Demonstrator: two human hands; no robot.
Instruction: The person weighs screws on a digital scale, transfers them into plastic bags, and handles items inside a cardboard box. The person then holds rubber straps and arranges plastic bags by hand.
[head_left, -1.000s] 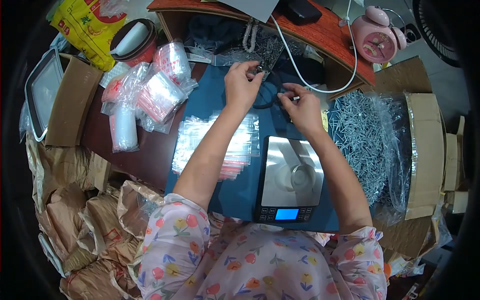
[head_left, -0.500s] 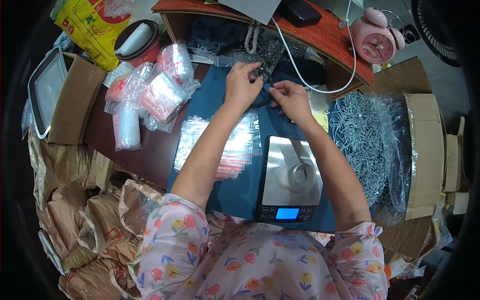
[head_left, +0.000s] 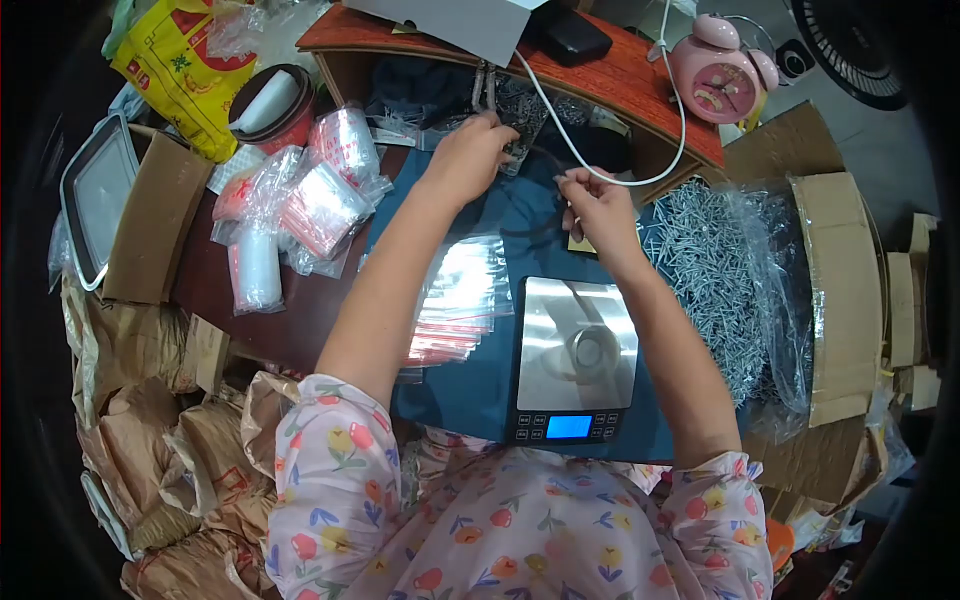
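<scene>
My left hand (head_left: 478, 158) is at the front of the shelf opening, its fingers curled in beside a clear packet of small metal pieces (head_left: 522, 150). What its fingertips hold, if anything, is hidden. My right hand (head_left: 602, 212) is raised to the right of it, thumb and finger pinched at a thin dark cord (head_left: 545, 232) that curves over the blue mat (head_left: 455, 400). The cord is blurred. Closer to me lies a fanned stack of clear zip bags (head_left: 460, 300), partly behind my left forearm. A digital scale (head_left: 535, 300) with a lit blue display sits below my right hand.
Screws (head_left: 705, 300) fill a plastic-lined carton (head_left: 840, 300) at right. A white cable (head_left: 570, 120) hangs before the wooden shelf (head_left: 640, 85), which carries a pink alarm clock (head_left: 722, 85). Bagged packs (head_left: 325, 205) lie left; paper bags (head_left: 150, 430) are stacked lower left.
My hands have moved apart: the left further into the shelf opening, the right slightly to the right. The dark cord now hangs lower between them. The whole view has shifted slightly.
</scene>
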